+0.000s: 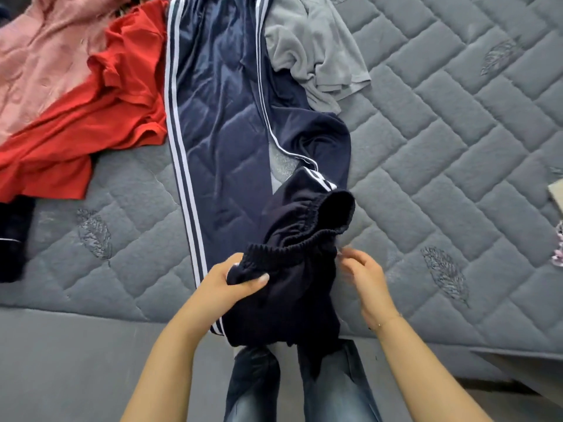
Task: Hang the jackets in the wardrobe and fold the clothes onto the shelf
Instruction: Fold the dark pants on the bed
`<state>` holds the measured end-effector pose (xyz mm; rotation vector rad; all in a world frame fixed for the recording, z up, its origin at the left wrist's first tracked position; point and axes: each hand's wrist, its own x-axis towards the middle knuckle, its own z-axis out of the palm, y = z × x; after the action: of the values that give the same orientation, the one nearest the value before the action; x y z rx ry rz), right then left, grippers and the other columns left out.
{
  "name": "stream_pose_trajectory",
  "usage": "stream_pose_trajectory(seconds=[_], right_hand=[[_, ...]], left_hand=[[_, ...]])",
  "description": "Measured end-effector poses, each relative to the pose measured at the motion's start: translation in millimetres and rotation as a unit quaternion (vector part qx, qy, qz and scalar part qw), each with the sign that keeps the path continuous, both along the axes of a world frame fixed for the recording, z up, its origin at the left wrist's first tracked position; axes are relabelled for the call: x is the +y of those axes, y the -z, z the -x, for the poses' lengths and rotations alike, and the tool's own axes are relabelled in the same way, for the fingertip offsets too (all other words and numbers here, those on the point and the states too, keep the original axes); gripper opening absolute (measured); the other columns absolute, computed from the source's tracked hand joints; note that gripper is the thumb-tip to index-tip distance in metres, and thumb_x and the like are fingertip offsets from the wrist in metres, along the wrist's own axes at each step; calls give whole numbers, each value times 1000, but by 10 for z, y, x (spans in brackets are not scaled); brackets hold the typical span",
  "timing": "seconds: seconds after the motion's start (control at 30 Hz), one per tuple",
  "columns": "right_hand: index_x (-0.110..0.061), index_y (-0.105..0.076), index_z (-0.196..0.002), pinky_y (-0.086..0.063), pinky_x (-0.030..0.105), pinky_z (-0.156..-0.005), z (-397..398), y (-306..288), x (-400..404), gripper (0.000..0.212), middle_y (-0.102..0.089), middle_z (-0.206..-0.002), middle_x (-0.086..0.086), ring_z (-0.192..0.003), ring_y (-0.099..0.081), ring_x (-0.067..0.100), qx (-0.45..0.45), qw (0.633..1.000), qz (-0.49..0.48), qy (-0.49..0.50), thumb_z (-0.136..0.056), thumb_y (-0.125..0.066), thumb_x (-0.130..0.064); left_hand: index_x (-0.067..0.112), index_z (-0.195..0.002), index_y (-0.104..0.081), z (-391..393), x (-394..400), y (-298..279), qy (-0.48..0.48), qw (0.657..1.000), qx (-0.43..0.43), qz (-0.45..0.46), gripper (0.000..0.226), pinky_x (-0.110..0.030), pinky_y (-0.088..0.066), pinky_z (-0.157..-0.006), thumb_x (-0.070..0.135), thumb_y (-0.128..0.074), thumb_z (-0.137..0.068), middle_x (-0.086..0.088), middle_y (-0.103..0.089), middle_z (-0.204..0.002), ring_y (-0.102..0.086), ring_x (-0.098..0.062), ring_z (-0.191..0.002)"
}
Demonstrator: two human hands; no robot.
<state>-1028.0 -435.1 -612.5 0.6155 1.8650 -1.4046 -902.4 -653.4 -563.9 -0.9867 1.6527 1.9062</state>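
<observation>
Navy track pants (222, 117) with white side stripes lie lengthwise on the grey quilted mattress (441, 132), legs stretched away from me. Their elastic waistband is bunched up near the front edge. My left hand (234, 281) grips the bunched waist fabric, thumb on top. My right hand (362, 275) is beside the waistband's right side, its fingertips blurred at the fabric; whether it pinches the cloth is unclear.
A red T-shirt (91, 123) and a pink garment (39, 56) lie at the left. A grey T-shirt (313, 47) sits crumpled at the top, right of the pants. A dark garment (13, 236) lies at the far left edge. My jeans-clad legs (298, 388) stand against the bed.
</observation>
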Motion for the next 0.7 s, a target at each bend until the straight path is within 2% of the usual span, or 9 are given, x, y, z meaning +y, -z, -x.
stream_pose_trajectory(seconds=[0.13,0.2,0.3,0.4,0.47,0.5,0.57,0.63,0.7], right_hand=[[-21,-53,-127,-44,32,-101,74,34,-30,30,-57,-128,-3,-117,-55,11,55,998,7,26,-97,-55,-24],[-21,-49,-133,-46,24,-97,253,95,-106,41,-53,-129,-8,-111,-55,2,80,997,17,-8,-94,-61,-23],[-18,-36,-146,-44,11,-90,528,201,-253,63,-45,-133,-7,-109,-52,0,105,989,-14,-103,-90,-64,-11],[-10,-37,-145,-48,28,-99,694,288,-343,63,-49,-136,6,-117,-54,18,91,985,-48,-141,-87,-59,2],[-5,-52,-126,-58,26,-70,696,251,-337,39,-62,-112,12,-88,-65,19,35,985,-44,-161,-89,-57,3],[-5,-56,-114,-53,20,-52,666,186,-316,24,-63,-96,12,-67,-65,14,11,986,-27,-167,-92,-57,1],[-8,-57,-100,-43,17,-39,599,6,-237,6,-60,-78,8,-43,-58,5,12,988,8,-156,-97,-53,-5],[-14,-57,-110,-44,17,-40,555,-234,-128,19,-61,-73,5,-40,-57,5,61,989,33,-133,-97,-50,-2],[-32,-43,-126,-48,19,-44,478,-553,-11,49,-60,-66,4,-40,-55,9,107,986,48,-122,-92,-48,4]], left_hand=[[41,-95,-71,-123,250,87,3,999,-5,46,15,-24,-49,-82,44,-74,-81,24,-69,-98,-67,3,-93],[42,-87,-71,-111,339,76,-11,999,1,48,11,-23,-51,-77,51,-69,-82,20,-71,-88,-68,2,-85],[30,-93,-72,-74,414,48,-39,998,21,43,37,-28,-54,-81,61,-70,-72,4,-74,-89,-69,-6,-91],[32,-95,-73,-35,445,27,-69,995,31,68,22,-32,-51,-89,47,-72,-80,4,-74,-89,-67,-8,-98],[34,-98,-73,-31,449,-34,-98,992,35,71,17,-34,-56,-83,41,-74,-83,2,-75,-89,-71,-14,-90],[33,-99,-73,-43,444,-81,-113,990,43,67,21,-31,-57,-78,42,-75,-80,0,-75,-89,-72,-15,-87],[30,-101,-74,-95,413,-205,-145,986,67,56,33,-25,-57,-73,48,-75,-73,-3,-75,-93,-73,-17,-89],[25,-99,-74,-166,355,-351,-198,975,94,44,35,-20,-55,-72,48,-74,-73,-5,-75,-98,-72,-18,-93],[21,-101,-74,-245,277,-548,-253,959,124,37,28,-19,-54,-72,40,-72,-80,-5,-75,-103,-71,-16,-95]])
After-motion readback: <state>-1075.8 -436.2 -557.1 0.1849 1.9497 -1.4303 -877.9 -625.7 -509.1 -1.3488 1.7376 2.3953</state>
